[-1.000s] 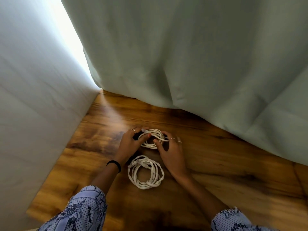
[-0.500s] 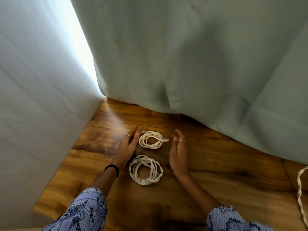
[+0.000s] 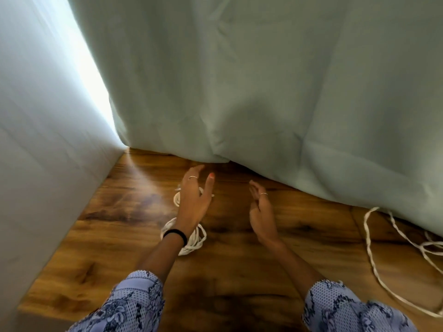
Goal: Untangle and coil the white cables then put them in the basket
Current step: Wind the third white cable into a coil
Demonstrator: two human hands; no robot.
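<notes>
Two coiled white cables lie on the wooden table (image 3: pixel 239 295). The near coil (image 3: pixel 195 240) shows partly under my left wrist. Most of the far coil (image 3: pixel 177 199) is hidden behind my left hand (image 3: pixel 195 200), which hovers above it with fingers spread and holds nothing. My right hand (image 3: pixel 261 212) is raised to the right of the coils, fingers relaxed and empty. A loose, uncoiled white cable (image 3: pixel 374 257) trails across the table at the far right. No basket is in view.
A pale green curtain (image 3: pixel 263 92) hangs down to the table's far edge. A white fabric wall (image 3: pixel 43 164) closes off the left side. Bare wood lies between the coils and the loose cable.
Both hands have let go of the far coil and lifted off the table. The view has swung to the right, bringing the loose cable on the right into sight.
</notes>
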